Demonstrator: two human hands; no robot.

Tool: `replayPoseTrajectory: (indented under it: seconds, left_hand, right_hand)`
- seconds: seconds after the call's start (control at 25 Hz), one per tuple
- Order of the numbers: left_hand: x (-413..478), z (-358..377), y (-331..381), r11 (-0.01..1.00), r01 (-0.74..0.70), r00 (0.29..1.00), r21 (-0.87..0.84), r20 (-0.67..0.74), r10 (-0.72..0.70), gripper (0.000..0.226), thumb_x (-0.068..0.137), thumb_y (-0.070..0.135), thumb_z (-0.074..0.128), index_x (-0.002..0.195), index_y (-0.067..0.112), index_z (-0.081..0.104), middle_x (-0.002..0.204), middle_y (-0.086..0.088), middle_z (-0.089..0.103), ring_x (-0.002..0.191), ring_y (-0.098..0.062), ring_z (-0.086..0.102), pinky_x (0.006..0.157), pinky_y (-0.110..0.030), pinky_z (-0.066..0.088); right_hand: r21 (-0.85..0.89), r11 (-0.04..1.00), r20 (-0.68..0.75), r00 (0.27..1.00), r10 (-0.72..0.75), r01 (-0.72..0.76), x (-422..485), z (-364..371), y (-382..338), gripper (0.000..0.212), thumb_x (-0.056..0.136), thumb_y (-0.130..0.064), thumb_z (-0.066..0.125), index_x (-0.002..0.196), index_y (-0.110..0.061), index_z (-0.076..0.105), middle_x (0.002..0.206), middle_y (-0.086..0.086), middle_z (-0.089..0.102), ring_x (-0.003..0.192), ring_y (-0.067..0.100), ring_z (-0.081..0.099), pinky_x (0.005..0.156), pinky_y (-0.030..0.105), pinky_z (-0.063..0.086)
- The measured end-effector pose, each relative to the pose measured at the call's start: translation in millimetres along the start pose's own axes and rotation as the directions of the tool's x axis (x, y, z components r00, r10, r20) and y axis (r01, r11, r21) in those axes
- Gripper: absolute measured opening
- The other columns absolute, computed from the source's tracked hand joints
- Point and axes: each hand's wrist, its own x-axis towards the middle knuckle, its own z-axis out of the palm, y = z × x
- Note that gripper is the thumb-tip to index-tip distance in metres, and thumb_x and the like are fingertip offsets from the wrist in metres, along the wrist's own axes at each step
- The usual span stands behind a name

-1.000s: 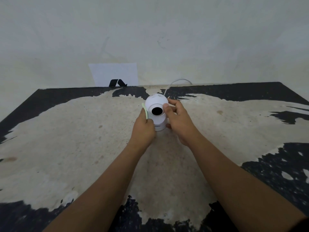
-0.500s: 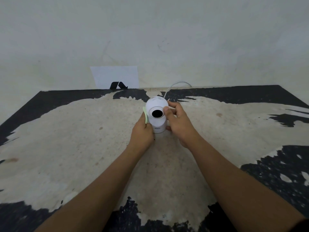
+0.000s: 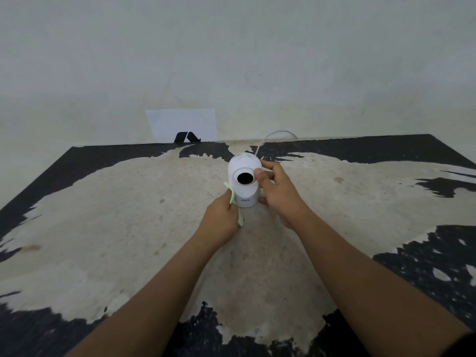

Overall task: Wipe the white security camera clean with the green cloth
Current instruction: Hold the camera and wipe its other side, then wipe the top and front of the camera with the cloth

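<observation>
The white security camera (image 3: 244, 167) stands upright on the worn table (image 3: 103, 228), its round black lens facing me. My right hand (image 3: 279, 193) grips its right side, thumb on the head beside the lens, fingers around the back. My left hand (image 3: 222, 219) is closed on the pale green cloth (image 3: 233, 198), held low against the left side of the camera's base. Only thin edges of the cloth show above and below my fingers.
A white cable (image 3: 274, 135) runs from the camera's back toward the wall. A white sheet with a black logo (image 3: 184, 126) leans on the wall behind. The table's far edge meets the wall close behind the camera.
My left hand with the cloth has slid down from the camera's head to its base on the left side. My right hand stays on the camera.
</observation>
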Motion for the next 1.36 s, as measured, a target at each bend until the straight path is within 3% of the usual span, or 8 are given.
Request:
replayPoseTrajectory:
  seconds: [0.2,0.32,0.44,0.56,0.72,1.0,1.16,1.36]
  left_hand:
    - [-24,-32,12,0.985,-0.065,0.993,-0.161,0.088,0.08,0.04,0.092,0.0,0.034,0.098,0.026,0.064,0.098,-0.007,0.067,0.086,-0.017,0.06,0.069,-0.022,0.045]
    - [-25,-53,30,0.968,-0.098,0.993,-0.232,0.045,0.112,0.038,0.092,0.002,0.041,0.093,0.031,0.065,0.088,0.004,0.066,0.071,-0.004,0.057,0.059,-0.014,0.044]
    - [-16,-68,52,0.938,-0.188,0.979,-0.291,0.025,0.204,0.025,0.09,0.004,0.053,0.102,0.024,0.062,0.1,-0.004,0.069,0.083,-0.016,0.059,0.071,-0.025,0.048]
    - [-3,-80,72,0.919,-0.274,0.955,-0.284,0.032,0.295,0.021,0.088,0.005,0.057,0.103,0.019,0.059,0.089,-0.005,0.07,0.071,-0.009,0.059,0.061,-0.018,0.047]
    - [20,-86,82,0.931,-0.307,0.95,-0.197,-0.005,0.312,0.017,0.09,0.012,0.056,0.106,0.019,0.058,0.071,0.003,0.062,0.053,-0.004,0.049,0.053,-0.015,0.039]
    - [40,-50,10,0.982,-0.022,0.996,-0.188,-0.091,0.004,0.045,0.085,0.032,0.063,0.125,0.027,0.044,0.112,-0.001,0.056,0.098,-0.017,0.053,0.075,-0.03,0.045]
    - [45,-18,-20,0.97,0.053,0.999,0.238,-0.026,-0.048,0.095,0.062,0.056,0.075,0.141,0.03,0.027,0.135,0.003,0.05,0.128,-0.028,0.036,0.104,-0.05,0.033]
    - [53,5,-26,0.967,-0.039,0.998,0.253,-0.032,0.049,0.098,0.061,0.061,0.072,0.14,0.029,0.025,0.14,0.001,0.046,0.131,-0.029,0.038,0.101,-0.045,0.032]
  right_hand:
    - [-0.066,0.997,0.059,0.998,0.036,-0.032,-14,-6,-11,0.06,0.088,-0.054,0.052,0.141,-0.032,0.034,0.147,-0.005,0.043,0.13,0.016,0.045,0.105,0.043,0.042]
    - [0.021,0.998,0.084,0.994,-0.068,0.067,-28,-14,-31,0.059,0.088,-0.052,0.051,0.14,-0.027,0.038,0.131,-0.015,0.052,0.119,0.002,0.05,0.091,0.022,0.038]
    - [0.096,0.991,0.263,0.957,-0.119,0.097,-31,-23,-49,0.062,0.078,-0.048,0.067,0.133,-0.026,0.047,0.125,-0.01,0.057,0.11,-0.001,0.057,0.089,0.016,0.045]
    - [0.095,0.988,0.31,0.939,-0.149,0.125,-23,-30,-65,0.047,0.073,-0.035,0.076,0.116,-0.029,0.059,0.123,0.0,0.061,0.109,0.012,0.063,0.092,0.028,0.051]
    - [-0.014,0.987,0.234,0.961,-0.151,0.159,-13,-37,-89,0.009,0.082,-0.019,0.071,0.078,-0.021,0.064,0.076,-0.002,0.061,0.07,0.011,0.056,0.065,0.024,0.043]
    - [-0.337,0.91,-0.118,0.948,-0.294,0.241,27,-37,-99,0.009,0.082,-0.022,0.068,0.081,-0.016,0.06,0.07,-0.004,0.053,0.055,0.009,0.047,0.042,0.014,0.035]
    - [-0.548,0.79,0.009,0.946,-0.324,0.276,36,-13,-89,0.005,0.085,-0.022,0.062,0.085,-0.02,0.057,0.079,-0.007,0.056,0.066,0.01,0.052,0.048,0.011,0.035]
    - [-0.592,0.72,0.285,0.93,-0.233,0.362,18,-2,-65,0.022,0.086,-0.025,0.058,0.108,-0.026,0.06,0.108,0.0,0.065,0.088,0.018,0.059,0.069,0.03,0.046]
